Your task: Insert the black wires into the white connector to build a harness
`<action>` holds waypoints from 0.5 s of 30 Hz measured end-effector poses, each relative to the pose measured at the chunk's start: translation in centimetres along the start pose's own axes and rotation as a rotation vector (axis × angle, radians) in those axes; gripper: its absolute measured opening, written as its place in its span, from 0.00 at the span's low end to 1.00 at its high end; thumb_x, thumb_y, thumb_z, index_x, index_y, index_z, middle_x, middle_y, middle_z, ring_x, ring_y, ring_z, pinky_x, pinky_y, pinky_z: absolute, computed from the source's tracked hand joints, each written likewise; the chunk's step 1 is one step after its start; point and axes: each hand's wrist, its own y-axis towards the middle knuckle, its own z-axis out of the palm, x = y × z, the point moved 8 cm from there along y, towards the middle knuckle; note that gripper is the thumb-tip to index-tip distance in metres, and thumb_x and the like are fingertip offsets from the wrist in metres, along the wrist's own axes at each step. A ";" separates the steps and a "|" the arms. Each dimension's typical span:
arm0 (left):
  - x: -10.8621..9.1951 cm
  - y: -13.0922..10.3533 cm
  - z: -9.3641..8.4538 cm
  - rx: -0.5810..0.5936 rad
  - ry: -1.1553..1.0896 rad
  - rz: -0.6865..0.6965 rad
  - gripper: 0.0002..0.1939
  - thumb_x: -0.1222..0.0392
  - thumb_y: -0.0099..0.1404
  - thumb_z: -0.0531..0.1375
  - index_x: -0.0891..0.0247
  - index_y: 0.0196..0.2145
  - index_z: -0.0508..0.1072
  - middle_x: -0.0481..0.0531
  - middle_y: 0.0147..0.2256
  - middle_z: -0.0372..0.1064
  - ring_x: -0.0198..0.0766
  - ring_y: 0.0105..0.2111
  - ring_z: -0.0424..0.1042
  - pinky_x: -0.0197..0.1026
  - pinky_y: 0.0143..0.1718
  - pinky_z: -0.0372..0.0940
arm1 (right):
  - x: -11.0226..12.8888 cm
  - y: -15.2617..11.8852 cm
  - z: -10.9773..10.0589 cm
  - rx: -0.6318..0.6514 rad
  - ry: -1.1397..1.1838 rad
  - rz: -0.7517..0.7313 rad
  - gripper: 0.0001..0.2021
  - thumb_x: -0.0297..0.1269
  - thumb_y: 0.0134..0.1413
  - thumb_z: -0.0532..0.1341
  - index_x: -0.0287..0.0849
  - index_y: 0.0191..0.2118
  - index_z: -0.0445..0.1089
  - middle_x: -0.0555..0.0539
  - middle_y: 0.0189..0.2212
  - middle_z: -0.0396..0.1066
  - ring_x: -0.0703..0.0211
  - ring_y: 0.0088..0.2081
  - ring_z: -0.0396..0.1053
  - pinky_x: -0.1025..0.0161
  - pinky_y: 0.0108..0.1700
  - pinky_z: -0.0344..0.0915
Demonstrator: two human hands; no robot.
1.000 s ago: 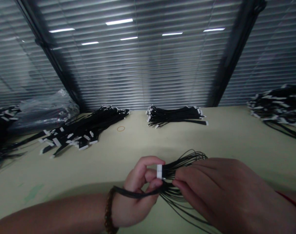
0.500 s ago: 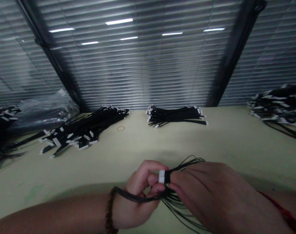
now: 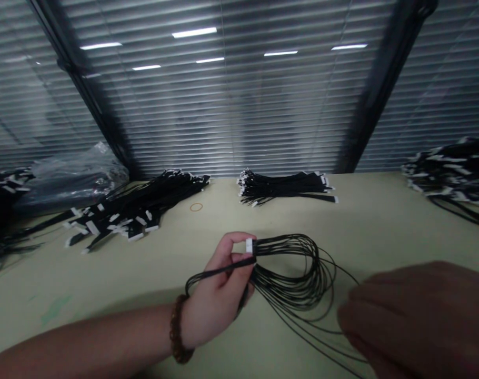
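Left hand pinches white plug, likely steadying it while black wires loop out; right hand beside wires, blurred, grip unclear.

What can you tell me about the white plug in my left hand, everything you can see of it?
The white plug is small and blocky, apparently plastic. Black wires leave its right side in the picture and curve round in a loose loop. It seems to be held above the pale table by your left hand, a fingertip at its top edge and the thumb just below. Your right hand isn't touching it. Any pin holes are too small to make out.
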 end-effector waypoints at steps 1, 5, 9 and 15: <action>-0.1 0.0 0.0 -0.003 0.001 0.002 0.13 0.52 0.64 0.54 0.60 0.43 0.58 0.37 0.18 0.53 0.23 0.14 0.51 0.25 0.13 0.48 | 0.6 -0.5 1.6 0.129 -0.015 -0.053 0.06 0.28 0.50 0.54 0.44 0.25 0.60 0.54 0.17 0.62 0.65 0.15 0.55 0.62 0.18 0.42; -0.4 0.0 -0.1 -0.016 -0.002 0.010 0.13 0.52 0.65 0.54 0.60 0.43 0.58 0.37 0.19 0.54 0.23 0.14 0.50 0.24 0.13 0.48 | 0.7 0.1 4.8 0.312 0.017 0.059 0.09 0.21 0.40 0.54 0.42 0.19 0.63 0.54 0.14 0.64 0.64 0.11 0.56 0.62 0.16 0.35; -0.2 0.0 -0.2 -0.018 -0.001 0.004 0.13 0.52 0.65 0.54 0.60 0.43 0.58 0.38 0.19 0.54 0.24 0.14 0.51 0.25 0.13 0.49 | 0.7 3.2 3.7 0.162 0.089 0.148 0.10 0.20 0.40 0.56 0.42 0.25 0.68 0.53 0.20 0.69 0.61 0.19 0.65 0.64 0.21 0.49; -0.2 -0.1 -0.2 0.002 0.016 -0.005 0.11 0.55 0.65 0.54 0.60 0.43 0.59 0.39 0.20 0.56 0.23 0.15 0.51 0.24 0.14 0.47 | 0.2 4.2 4.7 0.202 0.347 0.269 0.05 0.29 0.51 0.56 0.44 0.27 0.66 0.54 0.25 0.68 0.62 0.26 0.66 0.64 0.28 0.55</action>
